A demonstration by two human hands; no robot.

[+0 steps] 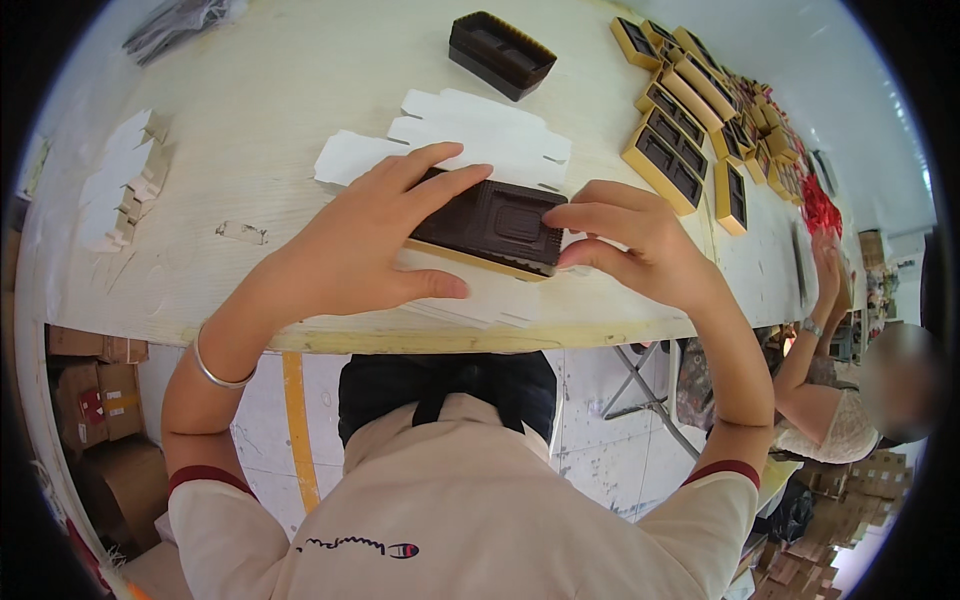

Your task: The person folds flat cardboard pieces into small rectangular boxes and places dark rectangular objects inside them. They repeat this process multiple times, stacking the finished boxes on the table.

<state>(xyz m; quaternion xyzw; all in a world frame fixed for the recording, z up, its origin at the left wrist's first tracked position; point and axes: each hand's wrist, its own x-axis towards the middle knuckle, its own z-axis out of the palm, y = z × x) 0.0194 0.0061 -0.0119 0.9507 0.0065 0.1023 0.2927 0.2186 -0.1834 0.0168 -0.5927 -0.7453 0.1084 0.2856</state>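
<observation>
A dark brown plastic tray (475, 212) with square recesses sits in a shallow gold-edged box (470, 256) on the table in front of me. Over its left end spreads my left hand (365, 235), fingers apart across the tray's top and the thumb stretched out below the front edge. At the right end, my right hand (630, 240) pinches the tray's corner between thumb and fingers. Flat white card blanks (490, 130) lie under and behind the box. Farther back stands a deeper stack of brown trays (500, 52).
Several gold boxes with brown trays (665, 160) pile up at the back right, near red ribbon (820, 208). Folded white cartons (125, 185) rest at the left. Beyond the table's right side, a person (835, 400) sits with raised hands. Cardboard boxes (95, 400) are stacked below left.
</observation>
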